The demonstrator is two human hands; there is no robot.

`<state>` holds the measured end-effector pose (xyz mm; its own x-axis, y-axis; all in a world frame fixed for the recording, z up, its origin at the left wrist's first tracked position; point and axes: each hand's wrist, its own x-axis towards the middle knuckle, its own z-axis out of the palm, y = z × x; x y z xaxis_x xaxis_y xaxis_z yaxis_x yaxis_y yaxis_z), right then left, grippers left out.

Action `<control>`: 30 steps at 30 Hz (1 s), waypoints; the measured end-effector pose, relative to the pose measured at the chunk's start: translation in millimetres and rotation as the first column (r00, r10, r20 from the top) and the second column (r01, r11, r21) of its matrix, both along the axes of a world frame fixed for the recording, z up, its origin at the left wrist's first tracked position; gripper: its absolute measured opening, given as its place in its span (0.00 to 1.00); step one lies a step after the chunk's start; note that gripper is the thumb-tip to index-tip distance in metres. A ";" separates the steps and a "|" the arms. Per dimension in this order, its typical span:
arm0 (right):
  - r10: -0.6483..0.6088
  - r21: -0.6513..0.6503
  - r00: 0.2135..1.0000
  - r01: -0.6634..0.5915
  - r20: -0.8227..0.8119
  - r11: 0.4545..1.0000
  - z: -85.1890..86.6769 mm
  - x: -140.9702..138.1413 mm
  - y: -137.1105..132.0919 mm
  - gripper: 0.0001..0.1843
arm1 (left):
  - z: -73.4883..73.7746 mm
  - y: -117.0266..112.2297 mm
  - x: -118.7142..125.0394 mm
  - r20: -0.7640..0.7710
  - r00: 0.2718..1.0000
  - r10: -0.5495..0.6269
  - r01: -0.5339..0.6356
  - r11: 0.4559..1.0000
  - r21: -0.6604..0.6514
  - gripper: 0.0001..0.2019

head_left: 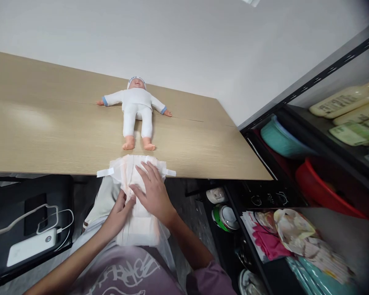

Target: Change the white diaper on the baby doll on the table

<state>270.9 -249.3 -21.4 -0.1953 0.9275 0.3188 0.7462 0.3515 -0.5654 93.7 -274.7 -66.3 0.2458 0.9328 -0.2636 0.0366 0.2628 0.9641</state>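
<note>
A white disposable diaper (pixel 138 227) lies opened out lengthwise over my lap, its far end resting on the table's front edge. Its two side tabs stick out left and right. My left hand (pixel 121 213) grips the diaper's left side, thumb on top and fingertips partly hidden in the ruffled edge. Flat across the padding rests my right hand (pixel 152 190), its fingers spread and pointing to the far end. Beyond the diaper, a baby doll (pixel 137 104) in white clothes with blue cuffs lies face up, arms outstretched and feet toward me.
The wooden table (pixel 49 131) meets a white wall. At left, a power bank (pixel 32 246) with cables lies on a black seat. Shelves on the right hold a teal basin (pixel 284 137), a red basin (pixel 326 192), bottles (pixel 344 100) and folded cloths.
</note>
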 end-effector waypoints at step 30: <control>0.016 -0.075 0.953 0.007 0.303 0.997 -16.7 -9.2 42.8 0.40 | 88.8 298.2 16.0 -0.949 0.314 0.036 0.943 -0.130 0.307 0.43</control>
<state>261.7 -206.5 -38.1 -0.2764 0.9451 0.1744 0.8850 0.3211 -0.3372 109.8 23.5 22.5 0.9861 0.1491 0.0731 0.1514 -0.9881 -0.0263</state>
